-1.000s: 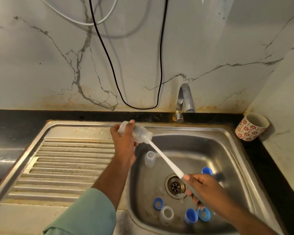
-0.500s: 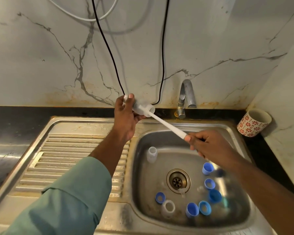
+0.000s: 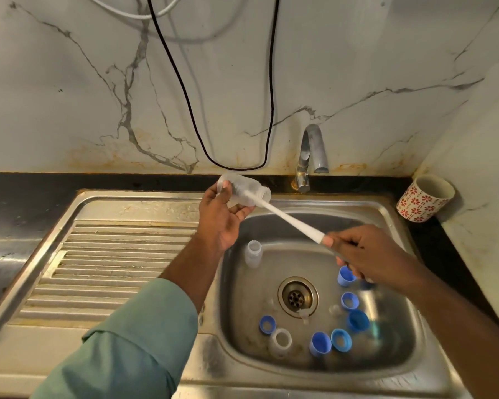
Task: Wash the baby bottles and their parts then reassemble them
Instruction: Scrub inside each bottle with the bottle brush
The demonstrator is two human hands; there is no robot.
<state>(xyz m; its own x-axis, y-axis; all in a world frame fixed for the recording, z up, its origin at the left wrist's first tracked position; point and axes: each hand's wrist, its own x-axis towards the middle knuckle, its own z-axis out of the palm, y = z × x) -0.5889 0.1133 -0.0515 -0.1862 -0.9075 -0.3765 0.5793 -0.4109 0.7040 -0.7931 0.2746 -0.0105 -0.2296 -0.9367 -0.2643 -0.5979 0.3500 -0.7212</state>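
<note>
My left hand point(image 3: 221, 218) grips a clear baby bottle point(image 3: 247, 191) lying sideways above the sink's back edge, mouth toward the right. A white bottle brush point(image 3: 288, 220) runs from inside the bottle down to my right hand point(image 3: 366, 254), which holds its handle over the basin. In the steel sink point(image 3: 392, 220) stand two more clear bottles point(image 3: 253, 252) point(image 3: 280, 342). Several blue caps and rings point(image 3: 319, 343) point(image 3: 349, 300) and small clear teats point(image 3: 303, 314) lie around the drain point(image 3: 297, 296).
A steel drainboard point(image 3: 104, 269) lies left of the basin. The tap point(image 3: 311, 156) stands at the back wall, shut off. A red-flowered cup point(image 3: 424, 198) sits in the right corner. A black cable point(image 3: 190, 105) hangs down the marble wall.
Both hands rose from low over the basin toward the back edge with bottle and brush. In the last half second the brush stays inside the bottle and hands barely shift.
</note>
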